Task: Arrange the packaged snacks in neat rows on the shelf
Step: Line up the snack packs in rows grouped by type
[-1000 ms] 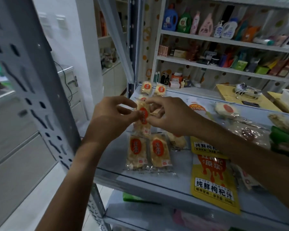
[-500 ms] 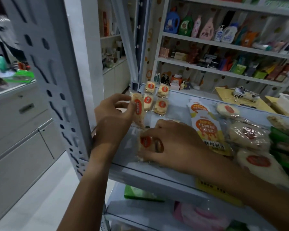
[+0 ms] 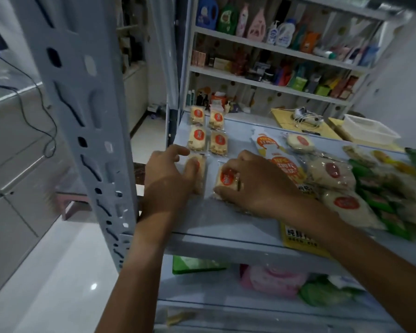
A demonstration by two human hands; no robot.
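A person's left hand (image 3: 168, 179) lies with spread fingers on a snack packet (image 3: 198, 168) on the grey shelf (image 3: 226, 227); at its 3 o'clock, the right hand (image 3: 255, 183) presses flat, grip spread, on a second packet (image 3: 227, 176). At 12 o'clock, four matching packets (image 3: 208, 129) sit in two neat rows

"NFC" atop the orange pouch (image 3: 277, 157)
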